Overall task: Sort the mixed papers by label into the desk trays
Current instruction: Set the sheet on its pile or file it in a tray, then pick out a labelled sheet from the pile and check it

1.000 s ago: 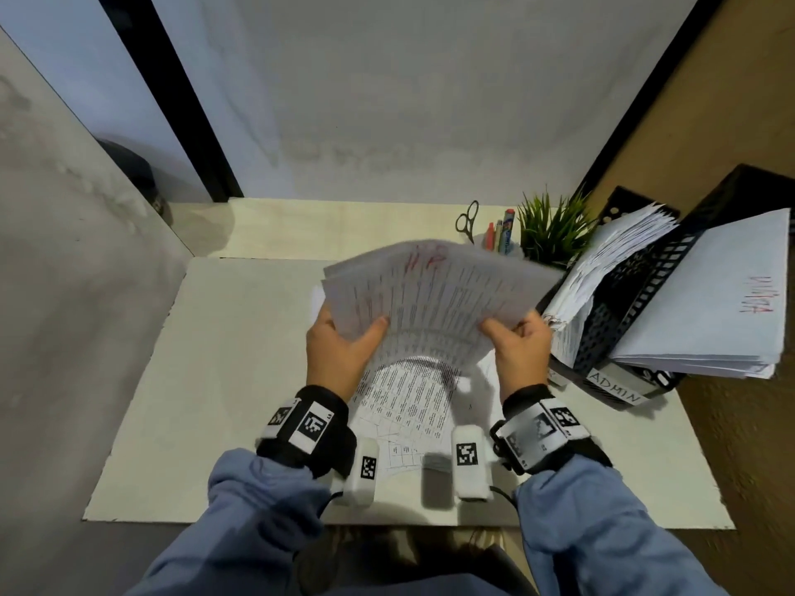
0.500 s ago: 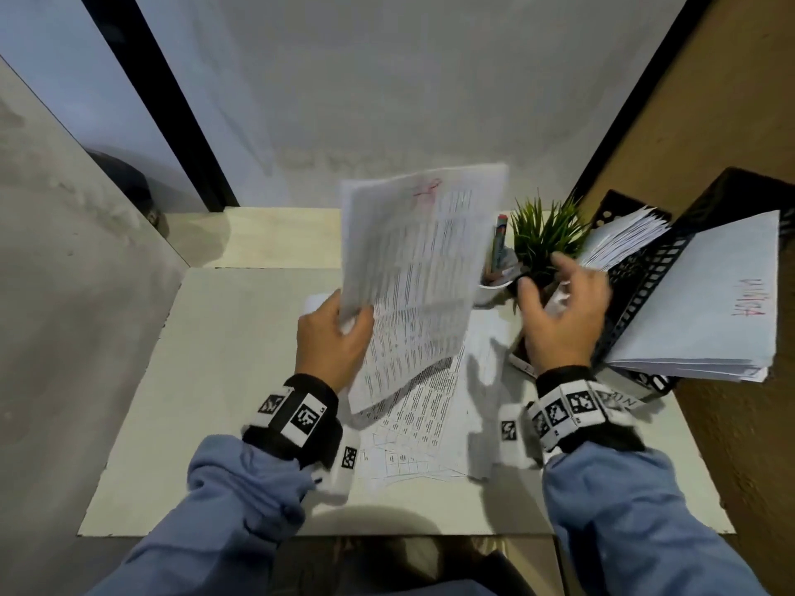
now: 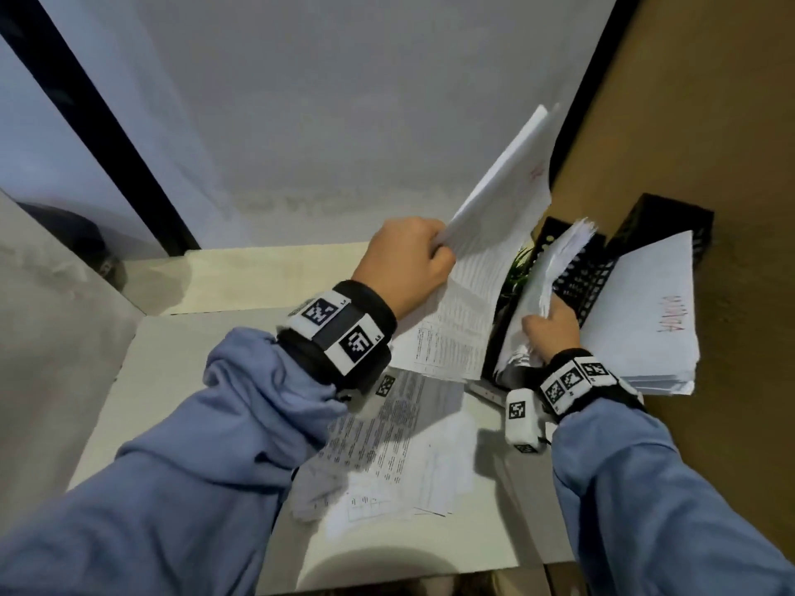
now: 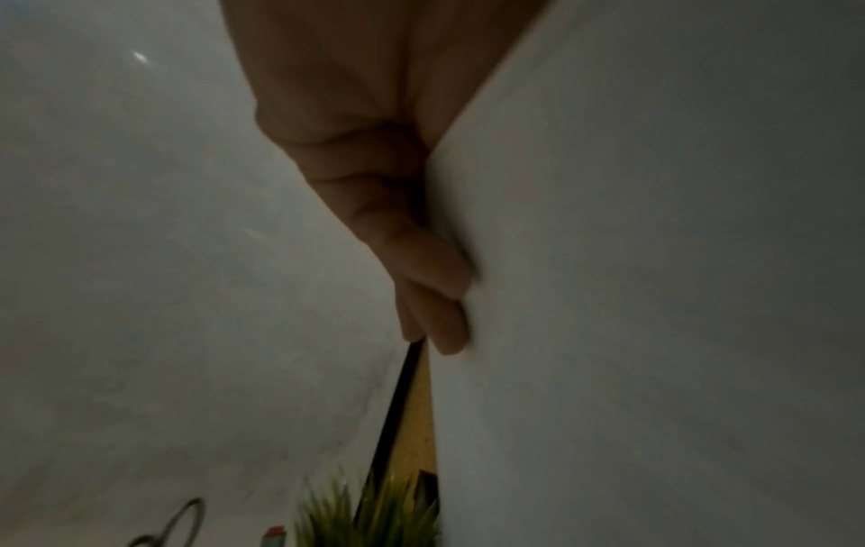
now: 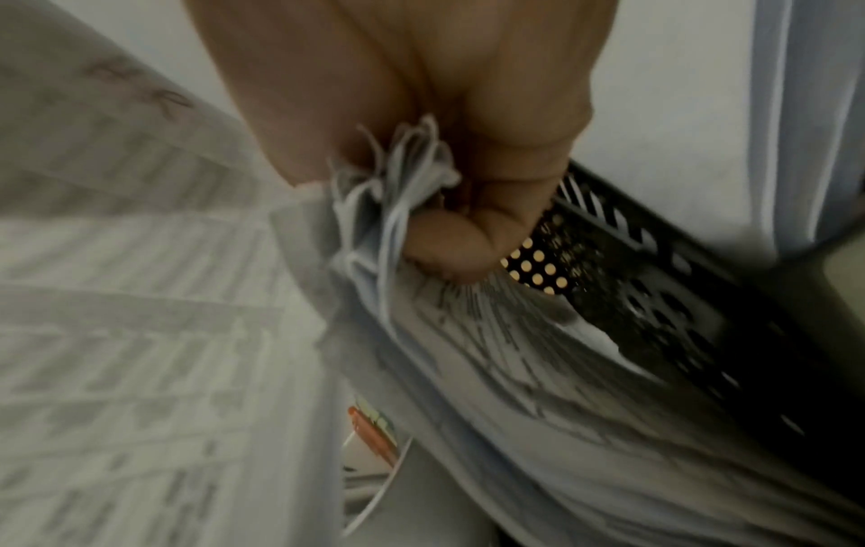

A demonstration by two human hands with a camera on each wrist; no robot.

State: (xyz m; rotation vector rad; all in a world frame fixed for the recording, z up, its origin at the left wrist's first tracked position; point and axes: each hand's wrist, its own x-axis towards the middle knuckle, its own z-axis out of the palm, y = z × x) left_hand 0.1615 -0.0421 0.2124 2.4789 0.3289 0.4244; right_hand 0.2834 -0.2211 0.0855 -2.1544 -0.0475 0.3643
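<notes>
The left hand (image 3: 404,266) pinches a printed sheaf (image 3: 486,268) by its edge, thumb on the near face and fingers (image 4: 435,274) flat on its back, so the sheets stand tilted above and to the right of the knuckles. Just right of it, the right hand (image 3: 553,331) grips a fanned stack (image 3: 546,277) sitting in the nearer black mesh tray (image 3: 576,277), thumb and curled fingers (image 5: 449,240) clamped on the page edges. Beyond that hand, 1 more tray (image 3: 662,221) holds sheets marked in red, seemingly "ADMIN" (image 3: 673,314). Below both wrists, loose printed pages (image 3: 387,440) lie on the desk (image 3: 180,380).
</notes>
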